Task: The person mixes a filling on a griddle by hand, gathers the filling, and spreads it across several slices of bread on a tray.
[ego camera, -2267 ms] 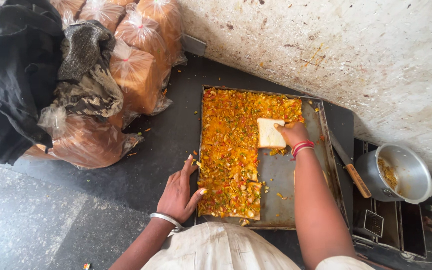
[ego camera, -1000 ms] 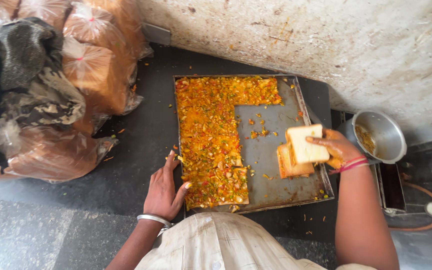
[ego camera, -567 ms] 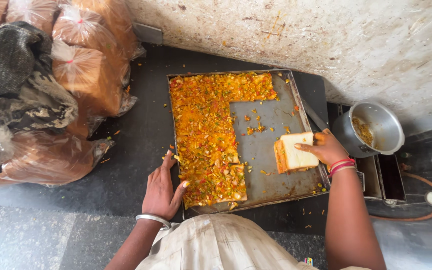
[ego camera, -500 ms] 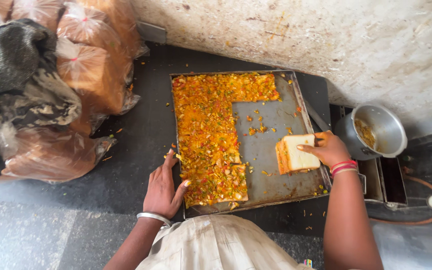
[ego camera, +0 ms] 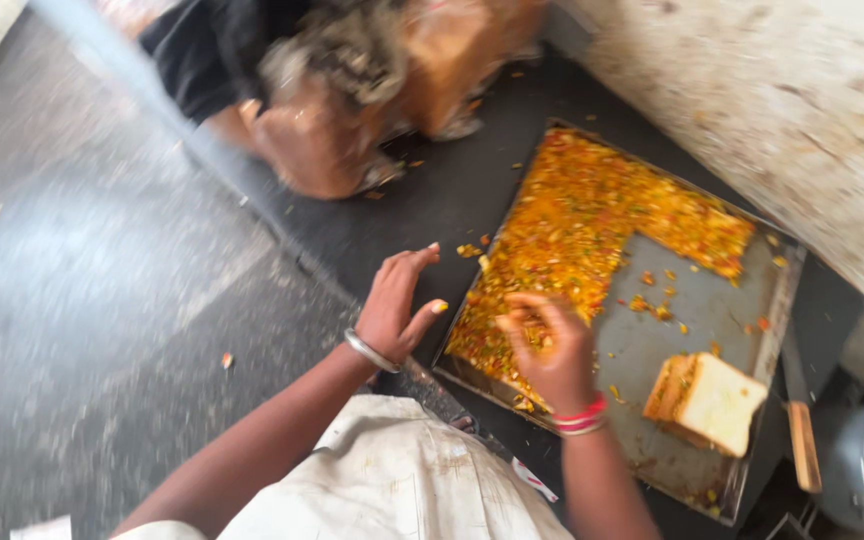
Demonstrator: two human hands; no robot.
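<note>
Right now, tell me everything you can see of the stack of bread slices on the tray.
The stack of bread slices looks like two or three square white slices with tan crusts, piled slightly askew. It lies on the bare grey part of the metal tray, near its right rim, apart from the orange vegetable mix. Neither hand touches it; the right hand is over the mix. The picture is blurred.

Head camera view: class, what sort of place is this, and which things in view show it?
Probably a street-food or small kitchen prep spot: a metal tray of chopped orange vegetable mix, stacked bread slices, and bagged bread loaves on a dark counter.
</note>
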